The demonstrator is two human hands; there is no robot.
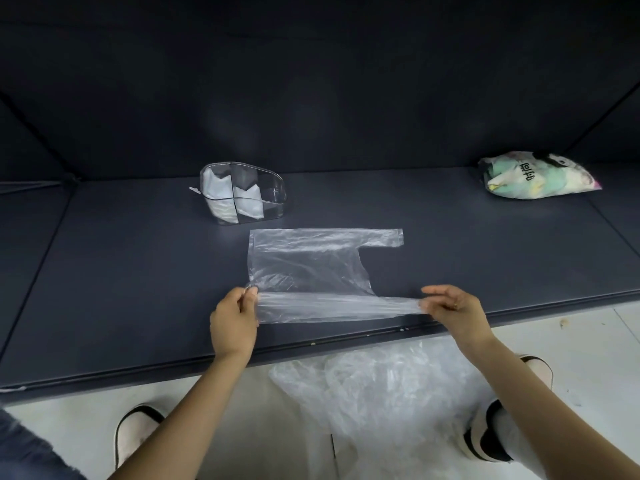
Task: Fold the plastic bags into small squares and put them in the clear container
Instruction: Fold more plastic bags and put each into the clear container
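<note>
Hands pinch the near edge of a clear plastic bag (311, 268) that lies flat on the dark bench (121, 271), about the middle of the surface. The left hand (233, 323) grips the bag's near corner at 9 o'clock, fingers curled round the film; the right hand (453, 306) pinches the near handle strip at 3 o'clock between thumb and fingertips. Between them the near edge is lifted and drawn into a taut band. The far handle points to 3 o'clock, flat on the bench. At 11 o'clock from the bag stands the clear container (244, 194), just beyond it, with folded white bags in its compartments. At 2 o'clock, well apart, lies a printed bag (536, 176) stuffed with soft things. At 6 o'clock, below the bench edge, a heap of loose clear bags (374, 386) rests on the floor between the person's feet.
</note>
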